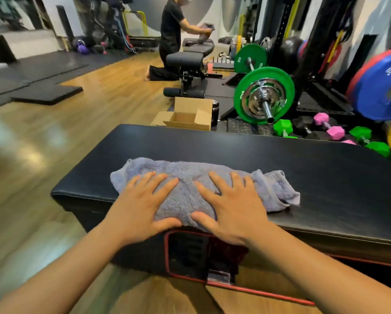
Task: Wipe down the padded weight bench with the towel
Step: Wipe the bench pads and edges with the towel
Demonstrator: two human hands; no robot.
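Head view: left hand [142, 200] and right hand [230, 207], fingers spread flat, press the bunched towel [190, 177] on the bench [280, 155], at its 6 o'clock edge; its loose 3 o'clock end may drag folded, leaving streaks unwiped.

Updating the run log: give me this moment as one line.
phase: wipe | left hand: flat on towel | right hand: flat on towel | towel: bunched, on bench near edge

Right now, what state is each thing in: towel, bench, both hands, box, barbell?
towel, bunched, lying by the near edge.
padded bench, level, partly covered.
left hand, fingers straight, pressing the towel.
right hand, fingers straight, pressing the towel.
cardboard box, open, flaps up.
barbell, loaded with green plates.
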